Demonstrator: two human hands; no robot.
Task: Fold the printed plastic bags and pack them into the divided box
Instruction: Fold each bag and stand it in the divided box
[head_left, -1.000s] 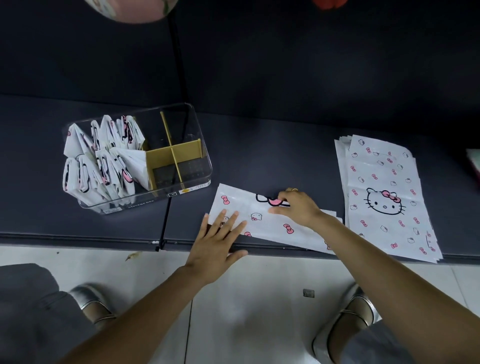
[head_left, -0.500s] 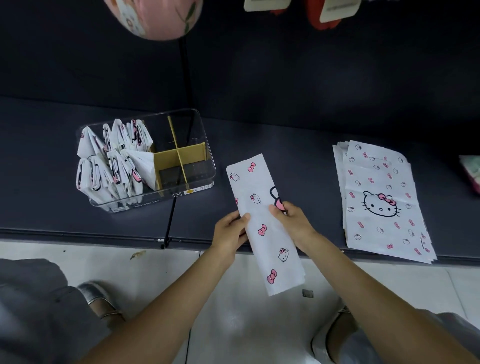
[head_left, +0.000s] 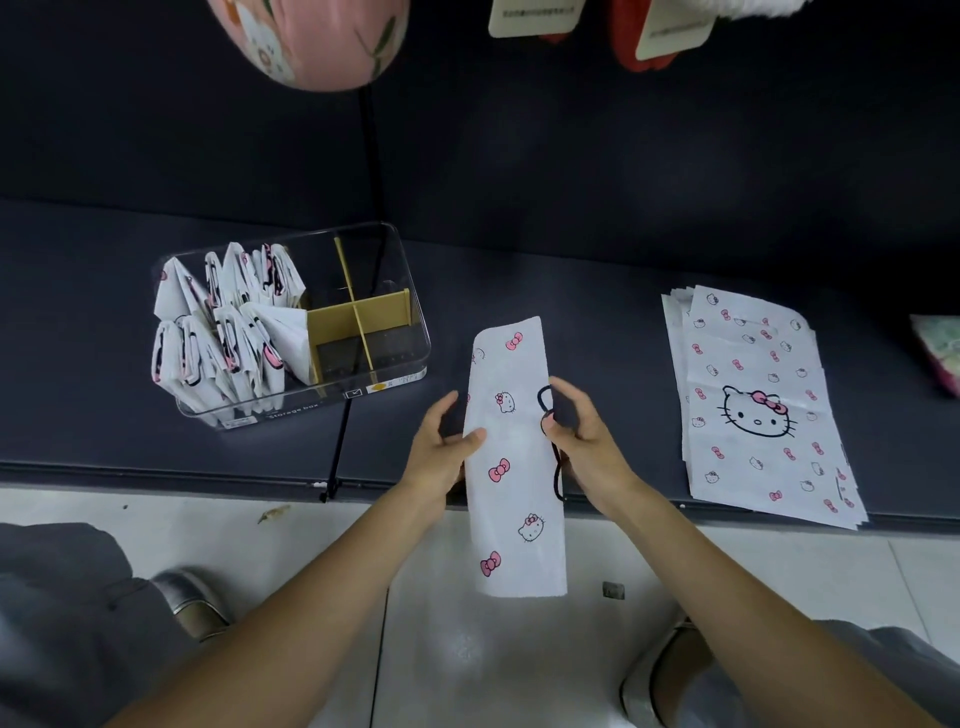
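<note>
A white printed plastic bag (head_left: 511, 467), folded into a long narrow strip, hangs upright over the front edge of the dark shelf. My left hand (head_left: 441, 452) pinches its left edge with the thumb on the front. My right hand (head_left: 584, 441) grips its right edge. The clear divided box (head_left: 410, 322) stands at the left on the shelf; its left compartments are packed with several folded bags (head_left: 223, 332), and its right compartments beside the yellow dividers (head_left: 358, 317) hold nothing. A stack of flat printed bags (head_left: 753, 405) lies at the right.
The dark shelf surface (head_left: 571, 312) ends at a front edge above a pale tiled floor (head_left: 467, 649). A pink round item (head_left: 317, 36) and tagged red goods (head_left: 654, 31) hang above. A thin black rod (head_left: 340, 441) runs down by the box. Shoes show on the floor.
The folded strip was lying flat on the shelf under both hands; it has been lifted, turned lengthwise and is now held upright between both hands.
</note>
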